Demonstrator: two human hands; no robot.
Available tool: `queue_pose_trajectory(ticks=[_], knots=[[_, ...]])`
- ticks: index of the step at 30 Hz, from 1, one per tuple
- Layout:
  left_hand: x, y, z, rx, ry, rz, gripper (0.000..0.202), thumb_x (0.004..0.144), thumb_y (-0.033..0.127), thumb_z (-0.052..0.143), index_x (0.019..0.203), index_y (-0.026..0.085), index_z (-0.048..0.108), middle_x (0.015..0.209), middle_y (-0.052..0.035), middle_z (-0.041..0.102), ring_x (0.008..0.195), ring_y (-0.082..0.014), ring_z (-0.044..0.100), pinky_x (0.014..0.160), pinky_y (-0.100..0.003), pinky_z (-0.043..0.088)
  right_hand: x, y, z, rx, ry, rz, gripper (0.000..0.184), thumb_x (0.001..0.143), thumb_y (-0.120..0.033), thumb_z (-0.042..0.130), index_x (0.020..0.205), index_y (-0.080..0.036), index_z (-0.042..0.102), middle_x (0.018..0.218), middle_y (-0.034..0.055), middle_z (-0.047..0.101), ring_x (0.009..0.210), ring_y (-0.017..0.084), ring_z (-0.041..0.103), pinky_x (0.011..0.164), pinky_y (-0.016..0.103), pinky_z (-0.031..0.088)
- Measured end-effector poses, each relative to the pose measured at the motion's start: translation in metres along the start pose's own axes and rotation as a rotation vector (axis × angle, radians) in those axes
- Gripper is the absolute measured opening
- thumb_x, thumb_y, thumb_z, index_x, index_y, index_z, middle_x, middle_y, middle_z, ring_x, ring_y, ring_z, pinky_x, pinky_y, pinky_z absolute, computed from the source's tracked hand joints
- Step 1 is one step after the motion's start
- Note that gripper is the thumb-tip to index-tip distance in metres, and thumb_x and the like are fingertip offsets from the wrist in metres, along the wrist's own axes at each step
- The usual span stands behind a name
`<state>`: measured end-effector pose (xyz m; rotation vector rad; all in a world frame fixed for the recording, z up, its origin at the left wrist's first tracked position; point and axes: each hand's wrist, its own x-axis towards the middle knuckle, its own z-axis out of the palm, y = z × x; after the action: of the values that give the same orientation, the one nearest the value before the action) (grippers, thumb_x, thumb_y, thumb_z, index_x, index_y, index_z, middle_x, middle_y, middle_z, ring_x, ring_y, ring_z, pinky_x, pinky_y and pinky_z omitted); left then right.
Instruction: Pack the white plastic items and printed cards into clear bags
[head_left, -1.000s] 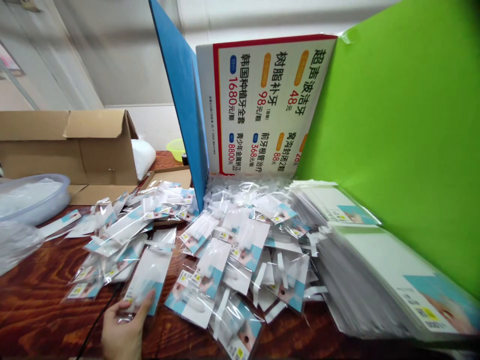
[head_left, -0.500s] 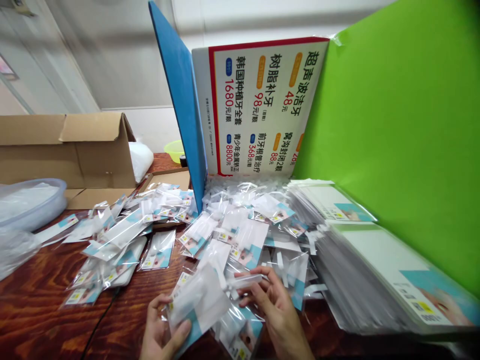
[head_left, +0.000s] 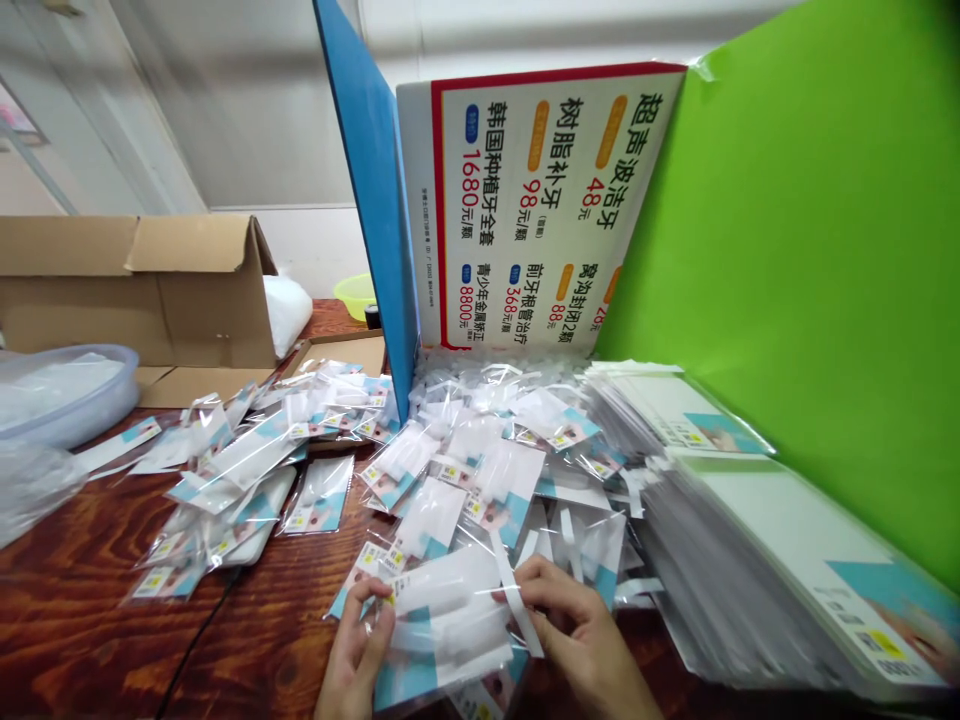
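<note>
Low in the middle of the head view, my left hand [head_left: 358,645] grips the left end of a clear plastic packet [head_left: 454,655] with a white and blue printed card in it. Something pale and translucent lies in or on the packet; I cannot tell which. At the packet's right end my right hand [head_left: 574,625] is closed, its fingertips pinching a narrow white strip [head_left: 517,600] that sticks up across the opening. More card packets [head_left: 502,490] are heaped just beyond both hands, and another packet [head_left: 484,695] shows partly beneath the held one.
Stacked flat packets [head_left: 757,560] stand at right, beside a green panel [head_left: 780,260]. A blue panel [head_left: 375,200] and a printed price board [head_left: 540,220] rise behind the heap. Leftward are loose packets [head_left: 240,480], a plastic basin [head_left: 97,400] and a cardboard box [head_left: 202,310].
The held packet has turned flatter and shifted right with my left hand. My right hand, which held a small translucent piece apart from it, is now at the packet's end on the white strip.
</note>
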<state>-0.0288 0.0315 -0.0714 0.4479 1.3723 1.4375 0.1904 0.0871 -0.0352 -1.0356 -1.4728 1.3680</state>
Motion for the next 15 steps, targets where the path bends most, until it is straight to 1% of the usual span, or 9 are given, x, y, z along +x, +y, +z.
queue_pose_trajectory(ticks=[3, 5, 6, 8, 10, 12, 15], knots=[[-0.002, 0.003, 0.001, 0.029, 0.046, -0.032, 0.062, 0.064, 0.07, 0.079, 0.103, 0.029, 0.053, 0.088, 0.0003, 0.073, 0.06, -0.0199, 0.067, 0.054, -0.028, 0.051, 0.002, -0.001, -0.003, -0.083, -0.056, 0.025, 0.034, 0.084, -0.051, 0.072, 0.072, -0.021, 0.081, 0.073, 0.001, 0.052, 0.069, 0.016, 0.051, 0.063, 0.028, 0.039], [-0.005, 0.004, 0.001, 0.008, 0.042, -0.073, 0.062, 0.067, 0.072, 0.076, 0.104, 0.03, 0.051, 0.09, -0.0001, 0.073, 0.06, -0.0202, 0.067, 0.053, -0.028, 0.051, 0.001, 0.0, -0.006, -0.069, -0.062, 0.033, 0.034, 0.085, -0.052, 0.071, 0.074, -0.022, 0.082, 0.072, 0.0008, 0.052, 0.07, 0.016, 0.051, 0.064, 0.028, 0.038], [-0.006, 0.003, 0.001, -0.009, 0.02, -0.071, 0.062, 0.067, 0.07, 0.077, 0.106, 0.03, 0.05, 0.09, -0.0004, 0.073, 0.062, -0.0209, 0.068, 0.055, -0.029, 0.052, 0.001, 0.0, -0.008, -0.046, -0.049, 0.031, 0.034, 0.084, -0.052, 0.071, 0.074, -0.022, 0.082, 0.072, 0.0009, 0.052, 0.07, 0.016, 0.052, 0.064, 0.028, 0.038], [-0.007, 0.0, -0.001, -0.031, -0.045, -0.013, 0.066, 0.065, 0.061, 0.083, 0.111, 0.03, 0.048, 0.087, -0.0008, 0.073, 0.068, -0.0221, 0.07, 0.063, -0.029, 0.053, 0.0, 0.002, -0.012, 0.017, -0.004, 0.021, 0.033, 0.083, -0.053, 0.073, 0.077, -0.023, 0.082, 0.073, 0.0011, 0.053, 0.07, 0.017, 0.052, 0.065, 0.029, 0.039], [-0.007, -0.003, -0.002, -0.02, -0.106, 0.077, 0.07, 0.062, 0.052, 0.089, 0.113, 0.029, 0.047, 0.085, -0.0013, 0.073, 0.07, -0.0211, 0.07, 0.068, -0.028, 0.053, -0.001, 0.004, -0.015, 0.075, 0.046, 0.014, 0.031, 0.08, -0.053, 0.075, 0.077, -0.023, 0.081, 0.072, 0.001, 0.053, 0.069, 0.018, 0.052, 0.064, 0.029, 0.04], [-0.007, -0.006, -0.002, 0.001, -0.123, 0.126, 0.066, 0.063, 0.049, 0.089, 0.109, 0.027, 0.048, 0.086, -0.0022, 0.073, 0.068, -0.0199, 0.069, 0.068, -0.027, 0.052, -0.002, 0.006, -0.016, 0.103, 0.083, 0.009, 0.03, 0.078, -0.052, 0.077, 0.077, -0.023, 0.081, 0.071, 0.0009, 0.054, 0.068, 0.018, 0.052, 0.063, 0.029, 0.041], [-0.006, -0.005, 0.001, 0.013, -0.108, 0.124, 0.06, 0.064, 0.05, 0.088, 0.102, 0.025, 0.049, 0.082, -0.002, 0.073, 0.064, -0.0192, 0.068, 0.062, -0.025, 0.049, -0.002, 0.006, -0.016, 0.084, 0.077, 0.001, 0.033, 0.079, -0.054, 0.076, 0.072, -0.021, 0.078, 0.07, 0.0009, 0.054, 0.067, 0.018, 0.052, 0.063, 0.029, 0.041]])
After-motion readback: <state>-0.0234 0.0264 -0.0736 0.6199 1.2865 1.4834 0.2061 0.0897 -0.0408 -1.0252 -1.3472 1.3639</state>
